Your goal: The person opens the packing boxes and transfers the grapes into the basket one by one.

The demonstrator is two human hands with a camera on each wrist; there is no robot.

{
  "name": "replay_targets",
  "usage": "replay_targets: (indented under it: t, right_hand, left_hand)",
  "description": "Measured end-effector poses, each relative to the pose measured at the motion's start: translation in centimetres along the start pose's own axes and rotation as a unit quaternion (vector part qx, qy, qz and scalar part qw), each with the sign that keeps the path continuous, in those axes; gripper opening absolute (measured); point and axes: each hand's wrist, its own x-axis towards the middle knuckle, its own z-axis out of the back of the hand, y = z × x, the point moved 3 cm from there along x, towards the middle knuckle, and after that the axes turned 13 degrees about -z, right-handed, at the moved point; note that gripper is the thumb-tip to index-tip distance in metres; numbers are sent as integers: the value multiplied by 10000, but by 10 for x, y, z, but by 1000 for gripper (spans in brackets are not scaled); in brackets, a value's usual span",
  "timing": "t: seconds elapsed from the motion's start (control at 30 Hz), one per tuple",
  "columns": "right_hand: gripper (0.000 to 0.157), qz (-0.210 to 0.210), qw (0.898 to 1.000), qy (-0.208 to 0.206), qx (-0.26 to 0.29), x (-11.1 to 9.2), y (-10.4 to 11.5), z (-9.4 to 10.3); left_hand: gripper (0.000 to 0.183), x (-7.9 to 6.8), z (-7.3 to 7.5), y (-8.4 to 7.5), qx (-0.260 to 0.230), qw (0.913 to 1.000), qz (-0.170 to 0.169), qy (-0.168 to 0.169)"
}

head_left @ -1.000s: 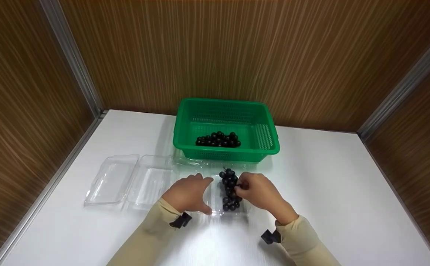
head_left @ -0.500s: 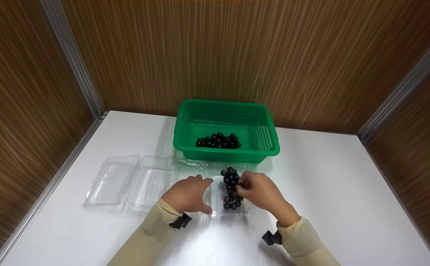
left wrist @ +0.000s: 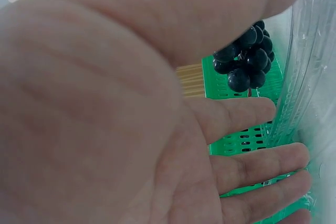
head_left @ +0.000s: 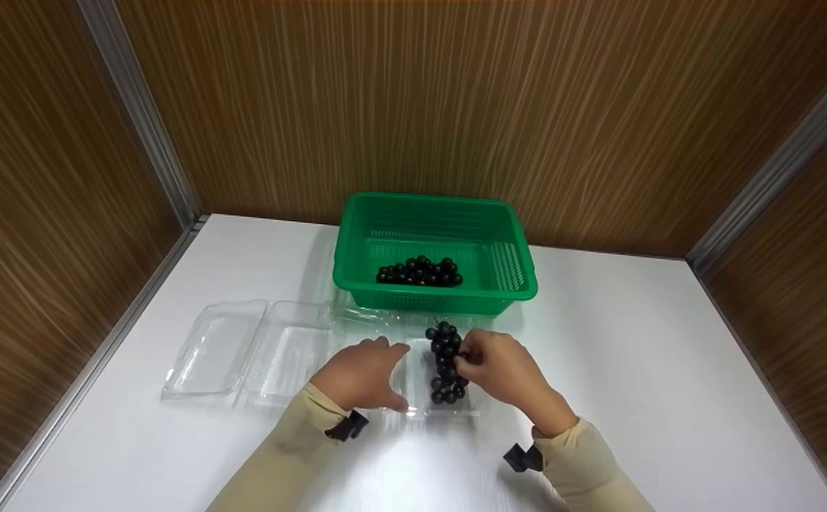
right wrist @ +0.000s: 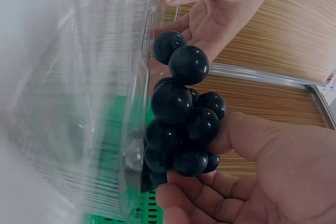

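In the head view, my right hand [head_left: 502, 366] pinches a bunch of black grapes [head_left: 445, 348] between thumb and fingers. The bunch stretches lengthwise over a clear plastic clamshell box [head_left: 419, 370]. Whether the grapes touch its bottom, I cannot tell. My left hand [head_left: 363, 373] is by the box's left side, thumb and fingers spread apart and nothing held. From the right wrist view, the grapes [right wrist: 176, 103] appear close to the box wall, with the right thumb and fingertips against the lower berries. The left wrist view shows straight left fingers [left wrist: 262, 166] beside the clear plastic.
A green plastic basket [head_left: 434, 293] stands behind the box, with more black grapes [head_left: 420, 274] inside. To the left, another clear clamshell box [head_left: 217, 348] lies opened flat on the white table [head_left: 641, 370]. Wood-grain panels [head_left: 441, 99] rise at the back and sides.
The grapes have shifted slightly to the right in the right hand's pinch, and their lower end sits a little higher. The left hand has stayed in place.
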Motion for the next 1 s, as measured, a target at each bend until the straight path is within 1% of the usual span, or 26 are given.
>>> replay_targets:
  t: [0.03,0.37,0.67,0.8,1.0]
  right_hand:
    - [8,38,10000,-10,-7,0,0,0]
    - [9,-86,9999,46,-58,2,1,-1]
    - [12,-129,9999,1,-32,0,4,3]
    - [12,-60,10000,-35,13,0,3,3]
    - [14,175,9997,-138,39,0,2,2]
  left_hand:
    - [84,0,0,0,-7,10000,16,13]
    - [81,1,1,-1,74,10000,-7,-18]
    - [82,1,1,-2,96,9999,0,31]
    - [81,1,0,-1,146,9999,-4,41]
    - [81,1,-1,-2,166,9999,-16,7]
